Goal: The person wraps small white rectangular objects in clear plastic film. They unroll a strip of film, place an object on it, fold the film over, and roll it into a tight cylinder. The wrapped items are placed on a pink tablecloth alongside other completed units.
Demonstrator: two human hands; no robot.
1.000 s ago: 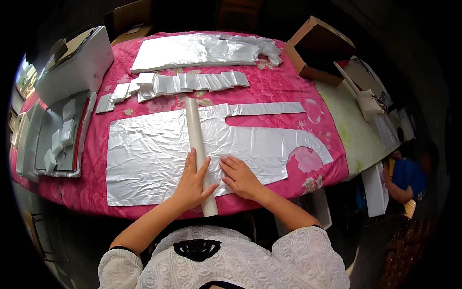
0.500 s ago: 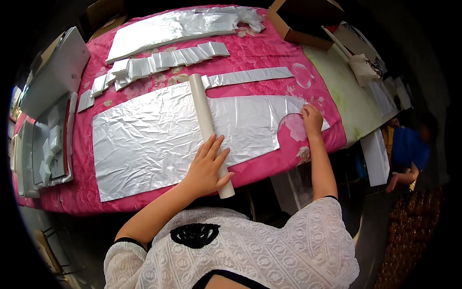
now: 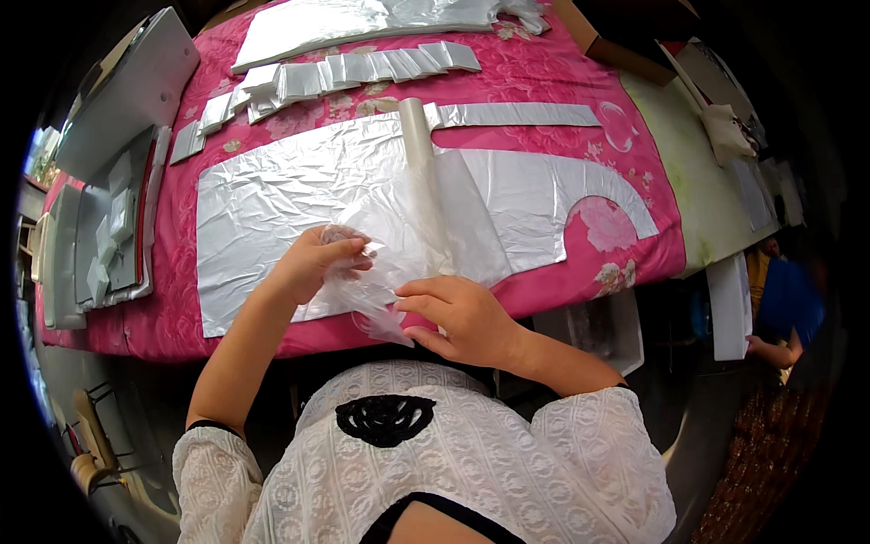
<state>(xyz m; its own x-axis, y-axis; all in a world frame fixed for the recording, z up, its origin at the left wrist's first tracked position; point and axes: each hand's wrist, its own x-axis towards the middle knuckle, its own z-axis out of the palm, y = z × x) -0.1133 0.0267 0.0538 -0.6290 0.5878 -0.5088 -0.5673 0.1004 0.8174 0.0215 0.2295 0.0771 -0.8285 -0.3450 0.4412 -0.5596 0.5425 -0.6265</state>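
Observation:
Crumpled clear plastic film (image 3: 385, 263) is bunched in my left hand (image 3: 317, 258), whose fingers are closed around it. My right hand (image 3: 467, 317) is at the film's near edge, its curled fingers on the film and its thumb a little apart. The film spreads over a pale tube (image 3: 419, 136), which lies front to back across a flat silver plastic sheet (image 3: 263, 190). The tube's near end is hidden under the film. At its right end the silver sheet has a rounded cut-out and a curved strip.
A narrow silver strip (image 3: 517, 115) lies beyond the sheet on the pink flowered tablecloth (image 3: 526, 82). Farther back are a row of folded silver packets (image 3: 362, 68) and a silver stack (image 3: 362, 23). A white foam box (image 3: 127, 100) stands left, a cardboard box (image 3: 616, 41) back right. Another person is at the right.
My right hand has left the curved end of the silver sheet and come beside my left hand. My left hand has left the tube, and clear film is now spread over it. The view has shifted.

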